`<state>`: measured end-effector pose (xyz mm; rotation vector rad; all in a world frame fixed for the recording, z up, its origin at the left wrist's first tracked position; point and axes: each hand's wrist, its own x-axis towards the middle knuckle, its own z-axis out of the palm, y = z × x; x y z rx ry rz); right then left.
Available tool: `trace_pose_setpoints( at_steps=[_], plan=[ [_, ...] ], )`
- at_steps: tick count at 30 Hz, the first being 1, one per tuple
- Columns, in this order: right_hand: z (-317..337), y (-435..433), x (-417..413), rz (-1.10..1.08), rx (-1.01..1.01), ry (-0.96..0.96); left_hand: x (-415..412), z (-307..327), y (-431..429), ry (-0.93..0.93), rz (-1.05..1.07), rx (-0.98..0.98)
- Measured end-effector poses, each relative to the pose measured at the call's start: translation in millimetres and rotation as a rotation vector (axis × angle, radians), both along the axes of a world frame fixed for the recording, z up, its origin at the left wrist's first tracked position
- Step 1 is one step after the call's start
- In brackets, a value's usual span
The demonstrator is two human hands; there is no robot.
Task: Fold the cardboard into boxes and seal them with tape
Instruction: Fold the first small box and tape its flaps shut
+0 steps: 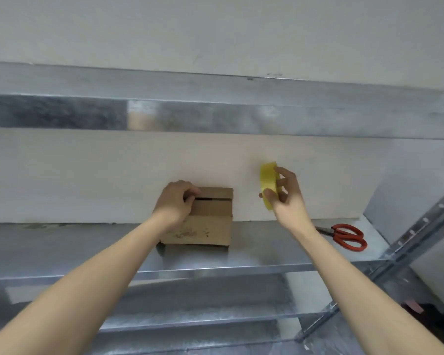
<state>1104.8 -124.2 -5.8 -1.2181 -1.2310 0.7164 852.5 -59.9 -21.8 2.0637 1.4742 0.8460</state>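
A small brown cardboard box [210,221] stands on the metal shelf [267,254], its top flaps folded down with a dark slit between them. My left hand [176,202] rests on the box's top left corner with fingers curled over the flaps, holding them down. To the right of the box, my right hand [283,193] grips a roll of yellow tape [268,184] in the air, held on edge above the shelf and apart from the box.
Red-handled scissors [344,237] lie on the shelf at the right, near an upright steel post [420,226]. A pale wall panel stands behind the box. Another metal shelf runs overhead, and lower shelves show below.
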Motion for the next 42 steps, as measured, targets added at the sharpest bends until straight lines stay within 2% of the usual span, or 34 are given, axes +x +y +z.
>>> trace_pose_setpoints(
  at_steps=[4,8,11,16,21,30,38,42],
  plan=[
    [24.2,6.8,-40.5,0.151,0.042,-0.153,-2.2,6.3,-2.9,-0.090,0.008,-0.068],
    [15.1,14.3,-74.7,0.230,-0.033,-0.282,-8.4,5.7,-5.0,-0.186,0.029,-0.085],
    [6.9,14.4,-93.2,0.247,-0.018,-0.357,-13.0,6.3,-8.7,-0.258,0.028,-0.108],
    [3.0,19.9,-105.7,0.229,-0.077,-0.383,-19.1,15.9,-12.3,-0.406,0.001,-0.136],
    [-1.0,16.5,-114.7,0.213,-0.110,-0.370,-26.7,10.4,-6.4,-0.378,-0.108,-0.172],
    [4.0,14.7,-121.4,0.185,-0.119,-0.397,-25.6,6.5,-3.1,-0.523,-0.038,-0.104],
    [7.1,15.3,-128.7,0.141,-0.062,-0.472,-27.5,5.7,-3.6,-0.625,0.004,-0.082],
    [17.7,18.8,-133.9,0.109,-0.002,-0.478,-27.1,12.8,-3.3,-0.673,-0.044,-0.133]
  ],
)
